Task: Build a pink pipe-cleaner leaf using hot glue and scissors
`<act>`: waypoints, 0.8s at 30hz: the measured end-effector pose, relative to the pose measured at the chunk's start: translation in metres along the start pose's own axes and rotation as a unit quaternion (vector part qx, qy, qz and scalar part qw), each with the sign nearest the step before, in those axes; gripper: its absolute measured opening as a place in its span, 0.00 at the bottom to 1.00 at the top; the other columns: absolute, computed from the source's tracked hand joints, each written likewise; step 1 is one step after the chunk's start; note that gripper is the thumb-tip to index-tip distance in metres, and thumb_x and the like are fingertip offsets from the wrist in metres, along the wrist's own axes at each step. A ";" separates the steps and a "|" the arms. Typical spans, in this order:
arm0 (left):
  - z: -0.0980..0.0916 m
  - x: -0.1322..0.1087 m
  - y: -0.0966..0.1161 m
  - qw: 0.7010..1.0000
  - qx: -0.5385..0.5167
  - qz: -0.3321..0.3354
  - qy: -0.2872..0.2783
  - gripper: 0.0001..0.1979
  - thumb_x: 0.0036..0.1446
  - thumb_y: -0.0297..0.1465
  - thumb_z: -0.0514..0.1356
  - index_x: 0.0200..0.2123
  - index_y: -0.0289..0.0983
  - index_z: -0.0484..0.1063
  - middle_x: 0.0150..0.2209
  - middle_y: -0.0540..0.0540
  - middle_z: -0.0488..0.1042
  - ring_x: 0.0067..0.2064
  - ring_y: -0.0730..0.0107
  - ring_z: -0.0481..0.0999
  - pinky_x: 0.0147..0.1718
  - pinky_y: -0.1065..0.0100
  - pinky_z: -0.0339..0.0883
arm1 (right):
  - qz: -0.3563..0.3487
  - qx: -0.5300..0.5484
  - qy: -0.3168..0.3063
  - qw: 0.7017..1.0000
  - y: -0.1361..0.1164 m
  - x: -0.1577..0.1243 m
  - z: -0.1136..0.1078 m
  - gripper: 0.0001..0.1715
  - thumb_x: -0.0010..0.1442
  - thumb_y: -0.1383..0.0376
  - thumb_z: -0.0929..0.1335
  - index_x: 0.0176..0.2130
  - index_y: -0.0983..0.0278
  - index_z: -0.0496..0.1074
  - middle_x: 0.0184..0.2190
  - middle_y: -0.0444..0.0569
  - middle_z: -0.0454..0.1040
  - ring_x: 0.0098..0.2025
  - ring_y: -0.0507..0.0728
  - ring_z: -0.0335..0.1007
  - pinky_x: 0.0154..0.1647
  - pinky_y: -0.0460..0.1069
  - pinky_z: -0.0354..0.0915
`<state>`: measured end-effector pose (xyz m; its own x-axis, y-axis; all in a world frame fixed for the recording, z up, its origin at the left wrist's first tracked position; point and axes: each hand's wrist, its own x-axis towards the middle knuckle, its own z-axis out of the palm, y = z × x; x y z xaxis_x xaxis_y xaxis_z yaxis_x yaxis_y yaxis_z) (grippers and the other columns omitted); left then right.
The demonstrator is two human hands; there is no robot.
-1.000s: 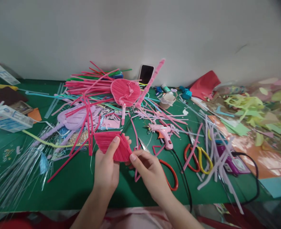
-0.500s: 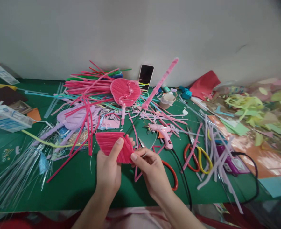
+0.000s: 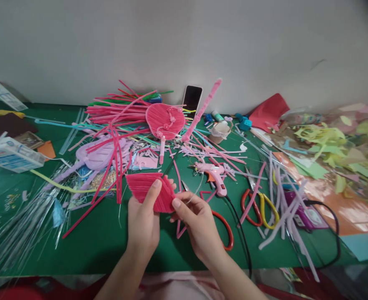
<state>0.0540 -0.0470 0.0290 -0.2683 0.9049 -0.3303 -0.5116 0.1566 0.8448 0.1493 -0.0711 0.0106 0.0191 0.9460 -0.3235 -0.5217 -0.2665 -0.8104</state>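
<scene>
My left hand (image 3: 144, 221) is closed around a panel of deep-pink pipe cleaners laid side by side (image 3: 146, 189), its thumb lying across the front. At the panel's right edge, my right hand (image 3: 196, 221) pinches with thumb and index finger. A thin clear strand runs near those fingers, and I cannot tell whether they grip it. From behind the panel a dark thin stem slants up to a fuzzy light-pink rod (image 3: 202, 109). Beyond it lies a finished-looking pink fan shape (image 3: 165, 121) with small flowers and a short handle.
A pink glue gun (image 3: 213, 175) lies right of my hands, its black cable trailing to the front edge. Nearby are red-and-yellow-handled scissors (image 3: 261, 210) and lilac pipe cleaners (image 3: 280, 200). A phone (image 3: 192, 99) leans on the wall. Silver strips (image 3: 24, 229) spread at left.
The fuzzy pink rod's tip has swung left and slightly down. Both hands keep nearly the same place and hold on the panel, with my right fingers shifted slightly.
</scene>
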 end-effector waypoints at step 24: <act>0.005 -0.004 -0.002 1.000 -0.004 0.000 -0.006 0.12 0.47 0.36 0.71 0.30 0.33 0.78 0.27 0.46 0.81 0.29 0.62 0.81 0.29 0.67 0.75 | -0.027 -0.004 0.020 0.999 0.000 0.002 0.004 0.14 0.48 0.56 0.77 0.26 0.62 0.76 0.21 0.40 0.69 0.23 0.48 0.60 0.25 0.43 0.64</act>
<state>0.0599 -0.0494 0.0305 -0.2583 0.9101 -0.3240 -0.5171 0.1531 0.8421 0.1455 -0.0683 0.0120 0.0818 0.9508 -0.2988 -0.5124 -0.2170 -0.8309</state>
